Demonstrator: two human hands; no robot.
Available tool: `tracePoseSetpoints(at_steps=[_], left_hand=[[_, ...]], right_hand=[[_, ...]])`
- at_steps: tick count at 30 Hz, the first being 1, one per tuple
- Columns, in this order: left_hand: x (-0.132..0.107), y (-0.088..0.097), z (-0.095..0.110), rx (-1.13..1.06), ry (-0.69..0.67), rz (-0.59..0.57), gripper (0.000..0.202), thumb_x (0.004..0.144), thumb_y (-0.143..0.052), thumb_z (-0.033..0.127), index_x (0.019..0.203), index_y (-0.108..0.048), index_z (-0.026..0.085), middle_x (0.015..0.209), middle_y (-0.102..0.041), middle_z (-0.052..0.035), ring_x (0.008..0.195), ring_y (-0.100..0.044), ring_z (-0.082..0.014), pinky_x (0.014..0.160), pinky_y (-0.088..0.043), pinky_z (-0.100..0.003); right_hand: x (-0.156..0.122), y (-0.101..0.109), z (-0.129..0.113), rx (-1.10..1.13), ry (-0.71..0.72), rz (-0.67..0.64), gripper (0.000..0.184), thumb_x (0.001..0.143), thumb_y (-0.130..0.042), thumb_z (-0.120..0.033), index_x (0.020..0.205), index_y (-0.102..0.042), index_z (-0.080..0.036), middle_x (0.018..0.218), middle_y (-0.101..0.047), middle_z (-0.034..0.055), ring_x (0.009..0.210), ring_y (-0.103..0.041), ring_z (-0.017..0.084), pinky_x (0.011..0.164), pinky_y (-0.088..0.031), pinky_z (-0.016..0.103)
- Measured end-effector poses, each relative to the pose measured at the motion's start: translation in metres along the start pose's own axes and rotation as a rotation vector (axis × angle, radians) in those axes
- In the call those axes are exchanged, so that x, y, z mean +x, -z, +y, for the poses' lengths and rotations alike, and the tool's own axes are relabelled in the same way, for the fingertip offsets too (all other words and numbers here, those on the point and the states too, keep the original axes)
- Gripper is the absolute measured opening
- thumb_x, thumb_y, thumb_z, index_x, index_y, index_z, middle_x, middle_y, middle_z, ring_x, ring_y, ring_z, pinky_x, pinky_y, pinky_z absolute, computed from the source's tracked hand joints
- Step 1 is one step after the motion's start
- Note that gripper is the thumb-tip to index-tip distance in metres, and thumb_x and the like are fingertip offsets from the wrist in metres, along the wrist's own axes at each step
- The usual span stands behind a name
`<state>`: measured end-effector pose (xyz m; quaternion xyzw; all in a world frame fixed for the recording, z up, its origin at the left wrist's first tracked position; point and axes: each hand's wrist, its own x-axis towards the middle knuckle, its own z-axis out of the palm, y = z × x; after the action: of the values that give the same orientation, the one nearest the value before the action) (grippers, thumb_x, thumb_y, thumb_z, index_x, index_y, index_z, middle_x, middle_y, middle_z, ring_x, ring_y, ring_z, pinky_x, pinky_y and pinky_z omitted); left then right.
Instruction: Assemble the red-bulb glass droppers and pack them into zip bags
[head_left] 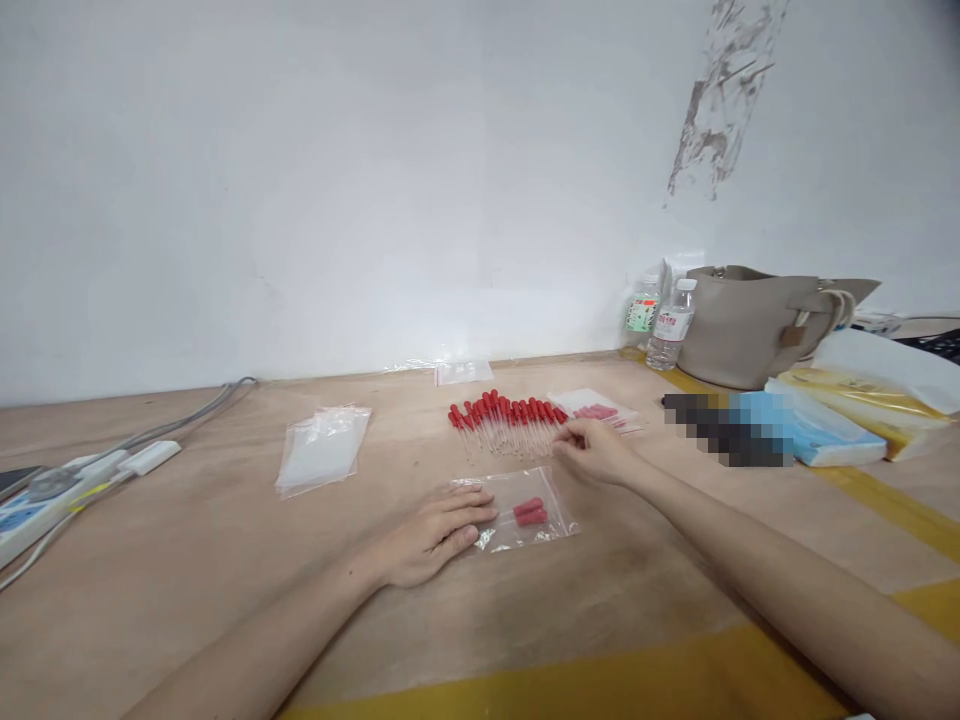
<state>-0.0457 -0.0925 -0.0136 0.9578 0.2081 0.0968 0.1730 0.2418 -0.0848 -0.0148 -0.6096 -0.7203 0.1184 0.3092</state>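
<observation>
A clear zip bag (555, 500) with two red rubber dropper bulbs (530, 511) in it lies flat in front of me. My left hand (442, 525) rests on its left end, fingers stretched out. Behind the bag is a row of glass droppers (510, 420) with red bulbs, their thin clear tubes pointing toward me. At the row's right end is my right hand (589, 448), thumb and fingers drawn together beside the last droppers; whatever they may hold is hidden. Another zip bag (589, 402) holding pinkish-red pieces lies just behind that hand.
A stack of clear bags (322, 450) lies to the left, and one more bag (463, 373) by the wall. A power strip (67, 490) with cables sits far left. Water bottles (670, 330), a grey handbag (750, 330) and a blue packet (825, 430) stand or lie at right.
</observation>
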Motion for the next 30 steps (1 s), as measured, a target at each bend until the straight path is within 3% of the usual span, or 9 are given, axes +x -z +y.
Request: tracePoseSetpoints(at_steps=[3, 6, 10, 13, 19, 23, 27, 30], left_hand=[[0.000, 0.000, -0.001, 0.010, -0.004, 0.004, 0.037, 0.090, -0.033, 0.033, 0.125, -0.040, 0.028, 0.133, -0.038, -0.0009, 0.123, -0.031, -0.0180, 0.104, -0.023, -0.038], [0.000, -0.001, -0.001, 0.025, -0.007, 0.002, 0.038, 0.089, -0.035, 0.034, 0.125, -0.040, 0.027, 0.133, -0.038, -0.0012, 0.123, -0.031, -0.0178, 0.104, -0.023, -0.037], [0.000, -0.001, -0.002, 0.019, -0.013, -0.005, 0.037, 0.089, -0.034, 0.034, 0.125, -0.041, 0.027, 0.134, -0.037, -0.0014, 0.124, -0.031, -0.0180, 0.103, -0.024, -0.038], [0.000, -0.001, -0.001, 0.012, -0.008, -0.018, 0.037, 0.090, -0.033, 0.034, 0.125, -0.041, 0.028, 0.135, -0.036, -0.0005, 0.124, -0.030, -0.0178, 0.104, -0.023, -0.038], [0.000, 0.001, 0.000, 0.039, 0.006, -0.046, 0.036, 0.091, -0.029, 0.034, 0.125, -0.040, 0.030, 0.136, -0.034, 0.0009, 0.125, -0.028, -0.0170, 0.104, -0.021, -0.039], [0.000, 0.001, 0.001, 0.044, 0.003, -0.048, 0.037, 0.091, -0.029, 0.034, 0.126, -0.039, 0.030, 0.136, -0.033, 0.0010, 0.125, -0.028, -0.0174, 0.104, -0.021, -0.039], [0.001, 0.002, 0.002, 0.054, 0.006, -0.044, 0.037, 0.091, -0.029, 0.033, 0.126, -0.040, 0.029, 0.136, -0.034, 0.0010, 0.125, -0.028, -0.0170, 0.104, -0.021, -0.038], [0.001, 0.002, 0.002, 0.046, 0.006, -0.033, 0.036, 0.090, -0.030, 0.033, 0.125, -0.041, 0.029, 0.135, -0.035, 0.0009, 0.125, -0.028, -0.0172, 0.104, -0.021, -0.037]], right_hand=[[0.031, -0.005, -0.003, -0.201, -0.037, 0.057, 0.019, 0.074, -0.044, -0.016, 0.075, -0.063, -0.015, 0.074, -0.063, 0.0037, 0.071, -0.055, 0.014, 0.067, -0.038, 0.021], [0.064, -0.017, -0.004, -0.253, -0.106, 0.076, 0.024, 0.077, -0.039, -0.014, 0.082, -0.063, -0.013, 0.089, -0.060, 0.0098, 0.086, -0.054, 0.016, 0.076, -0.036, 0.023], [0.094, -0.033, 0.003, -0.276, -0.240, 0.081, 0.024, 0.078, -0.043, -0.019, 0.090, -0.061, -0.008, 0.105, -0.050, 0.0186, 0.085, -0.056, 0.020, 0.076, -0.039, 0.028], [0.102, -0.038, 0.007, -0.267, -0.305, 0.082, 0.024, 0.077, -0.046, -0.024, 0.086, -0.061, -0.008, 0.105, -0.047, 0.0191, 0.083, -0.057, 0.021, 0.076, -0.040, 0.030], [0.099, -0.035, 0.007, -0.195, -0.329, 0.205, 0.022, 0.078, -0.043, -0.028, 0.088, -0.057, -0.014, 0.105, -0.049, 0.0153, 0.086, -0.056, 0.023, 0.073, -0.041, 0.033], [0.090, -0.020, 0.002, -0.091, -0.271, 0.288, 0.020, 0.080, -0.041, -0.028, 0.090, -0.050, -0.014, 0.089, -0.058, 0.0106, 0.083, -0.056, 0.019, 0.070, -0.042, 0.029], [0.057, 0.002, -0.001, 0.051, -0.167, 0.384, 0.021, 0.084, -0.034, -0.032, 0.098, -0.039, -0.016, 0.079, -0.059, 0.0042, 0.070, -0.057, 0.012, 0.063, -0.044, 0.024], [0.021, 0.011, 0.002, 0.450, -0.076, 0.478, 0.025, 0.080, -0.041, -0.040, 0.093, -0.036, -0.019, 0.065, -0.055, -0.0018, 0.048, -0.051, 0.010, 0.045, -0.041, 0.022]])
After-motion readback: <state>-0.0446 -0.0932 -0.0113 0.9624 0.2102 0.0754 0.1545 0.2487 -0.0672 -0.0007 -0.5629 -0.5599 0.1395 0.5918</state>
